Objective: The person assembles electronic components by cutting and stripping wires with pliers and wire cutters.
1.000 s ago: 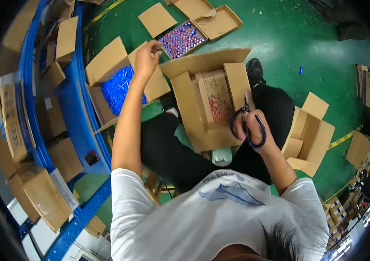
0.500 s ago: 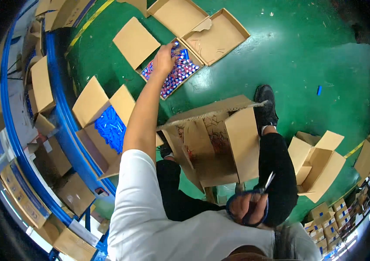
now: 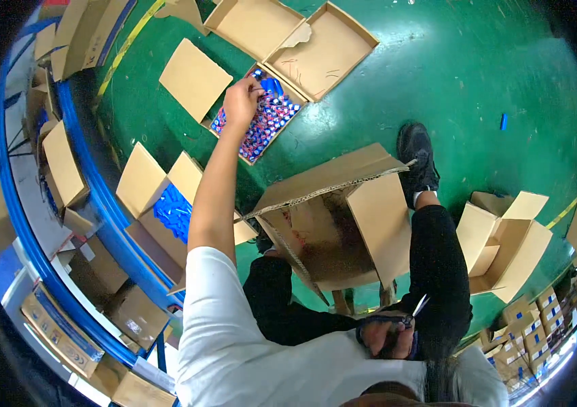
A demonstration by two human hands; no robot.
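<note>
Two bare hands are busy here, as the head view has it; the left hand (image 3: pixel 241 103) is stretched far forward over a shallow cardboard tray (image 3: pixel 295 92), its fingers bent inward at the blue cylinders (image 3: pixel 261 129) packed there; it looks partly closed, but the fingertips are too hidden to tell whether it has hold of one; the right hand (image 3: pixel 385 337) is drawn back near the person's body, above the thigh, its fingers curled around the dark handles of a pair of scissors (image 3: pixel 421 305), blades pointing up and away to the right.

Between the person's legs stands an open carton (image 3: pixel 380 220), flaps raised; to the left, another open box (image 3: pixel 140 180) holds a heap of blue pieces (image 3: pixel 172 214), close to a blue rack (image 3: pixel 112 220); an open tray (image 3: pixel 336 51) adjoins the filled one; to the right, a lone blue cylinder (image 3: pixel 504 122) lies on the green floor (image 3: pixel 468 74), well apart from a smaller open carton (image 3: pixel 519 241).
</note>
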